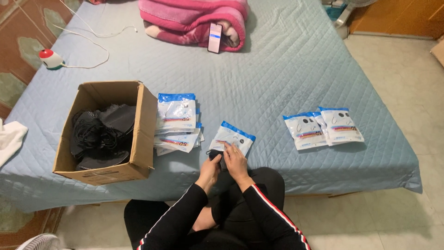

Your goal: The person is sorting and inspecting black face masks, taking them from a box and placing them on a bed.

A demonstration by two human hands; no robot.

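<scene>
The fingers (230, 149) of the right hand (235, 162) lie curled over the lower edge of a white pouch with a blue top strip (231, 137), pinching it where it meets a black mask (215, 155). The fingers of the left hand (210, 167) are closed around that black mask from below, so both hands meet at the near edge of the bed (277, 74), touching one another. How far the mask sits inside the pouch cannot be told, since the hands cover the opening. The pouch itself lies tilted on the blue quilted cover, its blue strip pointing away from the person.

Just to the left of the hands a stack of the same white-and-blue pouches (178, 122) is fanned out on the cover, its left side touching an open cardboard box (143, 134). The box holds a heap of black masks (101, 134) with tangled loops. To the right, well apart from the hands, three more pouches (323, 127) lie overlapping in a short row.

At the far end of the bed a folded pink blanket (194, 18) carries a phone (215, 38) with a lit screen, leaning on its front fold. A white cable (92, 39) runs across the far left corner to a small round white and red device (50, 59) at the bed's edge. A white cloth (10, 139) shows at the left border. The person wears black sleeves with a red and white stripe (273, 208) and sits against the bed's near side.
</scene>
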